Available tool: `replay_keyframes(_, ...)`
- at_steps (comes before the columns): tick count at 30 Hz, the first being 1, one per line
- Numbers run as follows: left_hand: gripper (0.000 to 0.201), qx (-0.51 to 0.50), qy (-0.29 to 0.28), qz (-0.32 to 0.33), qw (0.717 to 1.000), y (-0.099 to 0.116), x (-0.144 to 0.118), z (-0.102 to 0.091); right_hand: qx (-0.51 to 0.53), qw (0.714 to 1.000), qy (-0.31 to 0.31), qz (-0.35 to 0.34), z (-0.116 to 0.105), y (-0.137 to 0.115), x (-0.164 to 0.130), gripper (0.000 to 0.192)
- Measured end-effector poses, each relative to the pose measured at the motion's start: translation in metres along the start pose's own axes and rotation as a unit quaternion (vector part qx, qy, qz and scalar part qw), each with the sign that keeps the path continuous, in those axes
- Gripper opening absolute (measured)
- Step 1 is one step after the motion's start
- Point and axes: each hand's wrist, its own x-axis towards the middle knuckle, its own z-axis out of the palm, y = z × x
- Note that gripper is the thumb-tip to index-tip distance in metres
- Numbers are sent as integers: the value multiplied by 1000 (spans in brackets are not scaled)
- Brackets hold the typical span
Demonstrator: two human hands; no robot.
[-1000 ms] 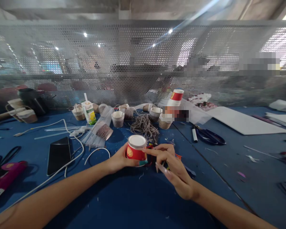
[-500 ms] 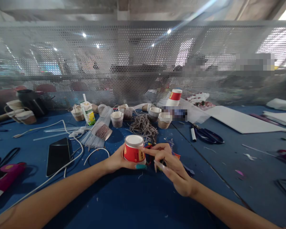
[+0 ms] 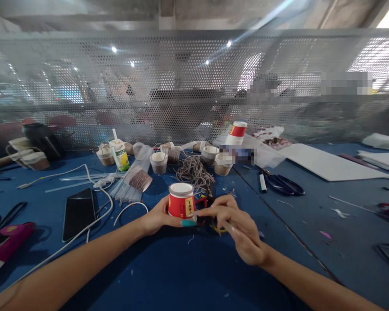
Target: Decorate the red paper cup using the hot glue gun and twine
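Two hands work one inverted red paper cup (image 3: 181, 202) on the blue table (image 3: 188, 276), just before the twine pile (image 3: 195, 170). Steady the cup base-up with the left hand (image 3: 157, 217) (fingers curled round its near side) and apply light pressure only. The right hand (image 3: 238, 226) has fingers partly closed, fingertips (image 3: 199, 212) touching the cup's right wall; whether they pinch anything cannot be told.

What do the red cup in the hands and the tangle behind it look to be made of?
Red cup: likely coated paper, with a printed wall, a faint sheen and a flat white end facing up. Tangle: probably brownish twine or jute cord, in matte, loosely piled strands.
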Motion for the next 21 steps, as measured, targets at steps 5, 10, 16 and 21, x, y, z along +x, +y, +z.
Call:
replay_keyframes(5,60,8,-13,12,1000,0,-1,1,-34,992,-113,31,-3,-8,6,28)
replay_keyframes(10,59,15,7,4,1000,0,-1,2,-49,986,-150,47,-2,-7,5,19)
replay_keyframes(16,64,8,7,-8,1000,2,0,4,-13,984,-163,72,-2,-9,6,23)
replay_keyframes(21,63,12,2,-8,1000,1,1,4,13,984,-153,96,0,-12,4,29)
